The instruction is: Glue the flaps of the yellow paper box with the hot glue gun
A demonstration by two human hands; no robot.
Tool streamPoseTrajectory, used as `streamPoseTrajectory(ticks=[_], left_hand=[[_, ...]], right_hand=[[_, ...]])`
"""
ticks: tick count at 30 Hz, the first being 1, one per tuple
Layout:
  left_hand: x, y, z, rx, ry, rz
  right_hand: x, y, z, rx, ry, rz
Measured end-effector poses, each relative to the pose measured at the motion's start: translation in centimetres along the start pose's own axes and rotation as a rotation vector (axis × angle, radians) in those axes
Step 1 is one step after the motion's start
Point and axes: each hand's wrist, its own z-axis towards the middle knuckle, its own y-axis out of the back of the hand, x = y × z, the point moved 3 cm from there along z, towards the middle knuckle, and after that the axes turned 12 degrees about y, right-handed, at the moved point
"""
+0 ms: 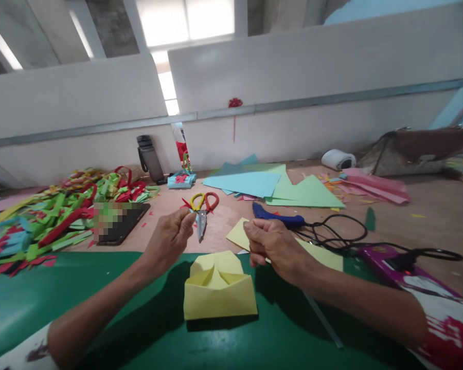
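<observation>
A folded yellow paper box (pixel 220 298) stands on the green mat (pixel 146 334), with a raised back flap and an open top. My left hand (pixel 172 234) is up to the left behind it, fingers pinched closed. On the other side my right hand (pixel 275 244) also pinches thumb against fingers, over yellow paper sheets (pixel 237 235). Neither touches the box. Whatever lies in either pinch is too small to make out. Scissors (pixel 201 223) with yellow and red handles lie just beyond my left hand. Behind my right hand is a blue glue gun (pixel 280 216).
Colourful paper strips (pixel 67 210) pile up at left beside a phone (pixel 125 226). A dark bottle (pixel 149 159) and a small blue paper box (pixel 181 180) stand behind. Blue-green sheets (pixel 243 182) lie at the back. Cables, a purple power strip (pixel 386 264) and a bag (pixel 412 151) occupy the right.
</observation>
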Motion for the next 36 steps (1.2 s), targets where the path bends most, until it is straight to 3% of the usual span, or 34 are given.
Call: streamPoseTrajectory(ticks=[7, 16, 22, 25, 29, 34, 36], left_hand=[[-0.9, -0.1, 1.0, 0.065, 0.066, -0.150], [2.0, 0.2, 1.6, -0.049, 0.091, -0.058], [3.5, 0.3, 2.0, -0.076, 0.080, 0.049], [3.9, 0.4, 2.1, -0.060, 0.053, 0.100], [4.4, 0.9, 2.1, -0.137, 0.040, 0.170], [4.6, 0.7, 1.7, -0.012, -0.027, 0.177], [4.7, 0.9, 1.5, -0.051, -0.006, 0.184]], right_hand=[[1.0, -0.5, 0.5, -0.041, 0.048, 0.022], [0.5, -1.3, 1.1, -0.058, 0.102, -0.094], [0.6, -0.6, 2.9, -0.062, 0.161, -0.280], [1.2, -0.2, 3.5, -0.011, 0.278, -0.483], [1.8, -0.4, 3.1, 0.189, 0.509, -1.076], [2.0, -0.6, 0.8, 0.287, 0.640, -1.150], [1.9, -0.6, -0.1, 0.265, 0.581, -1.164]])
